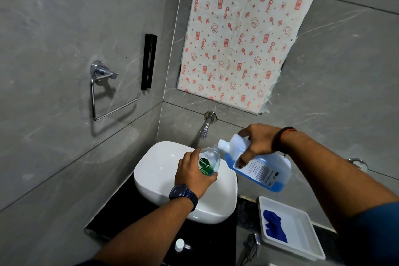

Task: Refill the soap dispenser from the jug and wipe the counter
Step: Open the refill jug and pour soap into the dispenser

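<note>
My left hand [192, 174] grips a clear soap dispenser bottle [209, 161] with a green Dettol label, held over the white basin [164, 170]. Its top is off. My right hand [258, 143] holds a translucent jug [262, 171] of blue liquid by its handle, tilted so its open spout meets the bottle's neck. Blue liquid has pooled in the jug's lower end. A white cap [179, 244] lies on the black counter [121, 207] near the front. A blue cloth [274, 225] sits in a white tray [302, 222] at the right.
A chrome wall tap [206, 124] juts out above the basin, just behind the bottle. A chrome towel ring [103, 90] and a black wall bracket [149, 61] hang on the left wall. Patterned paper [241, 34] covers the wall above.
</note>
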`<act>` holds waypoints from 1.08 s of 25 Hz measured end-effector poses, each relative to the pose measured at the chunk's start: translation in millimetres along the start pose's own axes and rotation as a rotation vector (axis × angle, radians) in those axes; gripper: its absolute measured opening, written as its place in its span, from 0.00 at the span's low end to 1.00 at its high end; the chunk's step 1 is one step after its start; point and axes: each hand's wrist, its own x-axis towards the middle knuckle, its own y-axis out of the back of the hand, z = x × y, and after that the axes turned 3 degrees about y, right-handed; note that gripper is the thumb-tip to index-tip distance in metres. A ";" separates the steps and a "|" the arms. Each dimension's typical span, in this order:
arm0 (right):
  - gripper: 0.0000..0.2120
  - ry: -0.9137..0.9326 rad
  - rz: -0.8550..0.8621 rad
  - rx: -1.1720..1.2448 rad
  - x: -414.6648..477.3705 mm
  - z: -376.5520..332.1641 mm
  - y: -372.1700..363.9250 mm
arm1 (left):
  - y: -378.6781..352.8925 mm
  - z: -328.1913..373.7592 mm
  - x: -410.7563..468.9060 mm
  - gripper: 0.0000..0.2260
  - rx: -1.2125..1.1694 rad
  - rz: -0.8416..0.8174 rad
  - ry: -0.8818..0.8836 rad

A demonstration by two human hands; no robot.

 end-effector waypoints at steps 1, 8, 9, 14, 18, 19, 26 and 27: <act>0.41 -0.002 -0.001 0.001 0.3 -0.2 0.0 | -0.2 -0.3 0.3 0.37 -0.001 -0.003 0.002; 0.41 -0.002 -0.004 -0.025 2.1 -0.7 0.5 | -0.6 -0.5 -0.2 0.37 -0.010 0.011 0.000; 0.41 -0.002 -0.004 -0.027 2.3 -0.7 0.3 | -0.5 -0.4 -0.1 0.37 -0.011 0.012 -0.001; 0.41 -0.003 -0.011 -0.014 2.3 0.3 -0.5 | -0.9 -0.9 -0.6 0.37 0.001 0.010 0.001; 0.44 -0.015 -0.009 -0.011 3.0 1.5 -1.2 | -2.7 -0.8 -0.5 0.37 0.003 0.009 0.003; 0.45 -0.018 -0.008 -0.014 3.2 1.9 -1.4 | -3.1 -0.7 -0.5 0.37 0.004 0.008 0.003; 0.46 -0.028 -0.016 -0.018 4.2 3.7 -2.4 | -4.5 -1.1 -0.6 0.37 0.007 -0.001 0.007; 0.46 -0.027 -0.017 -0.017 4.3 3.7 -2.3 | -4.4 -0.9 -0.6 0.37 0.004 -0.002 0.009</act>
